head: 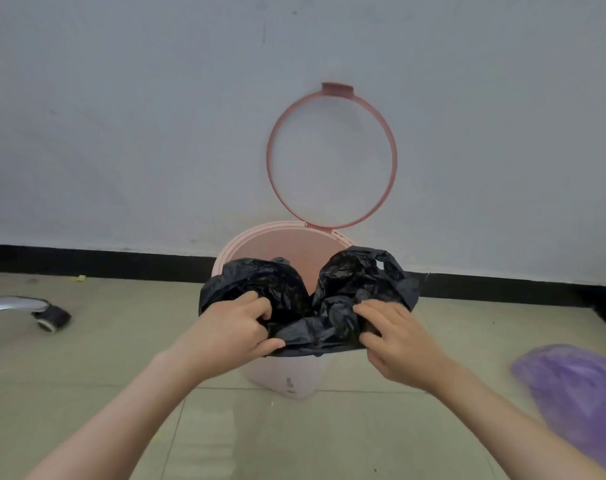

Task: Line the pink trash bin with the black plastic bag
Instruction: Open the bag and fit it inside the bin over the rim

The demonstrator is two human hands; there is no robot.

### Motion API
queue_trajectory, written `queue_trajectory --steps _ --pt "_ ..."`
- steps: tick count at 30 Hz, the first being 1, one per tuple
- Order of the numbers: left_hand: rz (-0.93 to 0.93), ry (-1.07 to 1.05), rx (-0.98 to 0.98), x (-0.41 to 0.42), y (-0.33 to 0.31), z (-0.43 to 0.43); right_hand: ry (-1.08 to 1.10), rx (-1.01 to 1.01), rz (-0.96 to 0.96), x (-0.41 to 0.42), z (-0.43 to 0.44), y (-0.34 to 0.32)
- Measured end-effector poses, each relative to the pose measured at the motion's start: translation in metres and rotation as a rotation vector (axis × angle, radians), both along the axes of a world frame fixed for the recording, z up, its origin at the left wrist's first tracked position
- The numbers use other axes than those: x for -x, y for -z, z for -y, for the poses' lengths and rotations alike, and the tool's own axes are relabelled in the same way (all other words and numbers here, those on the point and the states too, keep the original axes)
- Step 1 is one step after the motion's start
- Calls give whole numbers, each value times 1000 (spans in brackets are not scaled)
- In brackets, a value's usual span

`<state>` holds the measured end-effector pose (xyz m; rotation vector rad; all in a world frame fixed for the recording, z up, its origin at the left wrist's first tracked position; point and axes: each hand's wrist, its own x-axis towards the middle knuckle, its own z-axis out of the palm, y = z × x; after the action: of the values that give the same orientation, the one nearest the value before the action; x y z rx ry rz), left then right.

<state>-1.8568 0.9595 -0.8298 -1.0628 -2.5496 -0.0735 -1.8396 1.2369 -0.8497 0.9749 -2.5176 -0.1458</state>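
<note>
pink bin [284, 375] upright, black bag [308, 292] over rim

- An ordinary indoor room, a home or a small office; which of the two cannot be told.
- At twelve o'clock, a plain pale painted wall [156, 116] with faint scuffs, met at its foot by a black skirting band [104, 263].
- Underfoot, large beige floor tiles [121, 341] with thin grout lines, like domestic or office flooring.
- At nine o'clock, a chrome leg ending in a black swivel castor [52, 318], such as a wheeled desk chair has.
- At the centre, a small round pink plastic trash bin [287, 379], its pink ring frame [332, 155] hinged up against the wall: a household-sized bin.
- At four o'clock, a blurred crumpled purple plastic bag [575, 393] lies on the floor.
</note>
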Motion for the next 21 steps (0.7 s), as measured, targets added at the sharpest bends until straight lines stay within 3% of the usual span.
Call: queue_trajectory --steps 2,5,8,12,16,19,21 --pt "-1 76 -33 -2 1 -12 -80 -38 -108 -7 -4 21" --pt "320 27 -129 -2 -1 -31 -127 -111 -138 -9 -9 39" --pt "502 -104 27 2 12 -40 -58 -123 -98 -4 -11 37" --pt "297 -130 197 4 29 -37 -65 38 -125 -4 -10 32" --pt "187 -109 186 5 39 -36 51 289 -227 11 21 10" --pt "238 -213 174 0 33 -40 398 236 6 28 43 -2" --pt "378 -304 239 -3 20 -44 566 225 233 37 46 -1"
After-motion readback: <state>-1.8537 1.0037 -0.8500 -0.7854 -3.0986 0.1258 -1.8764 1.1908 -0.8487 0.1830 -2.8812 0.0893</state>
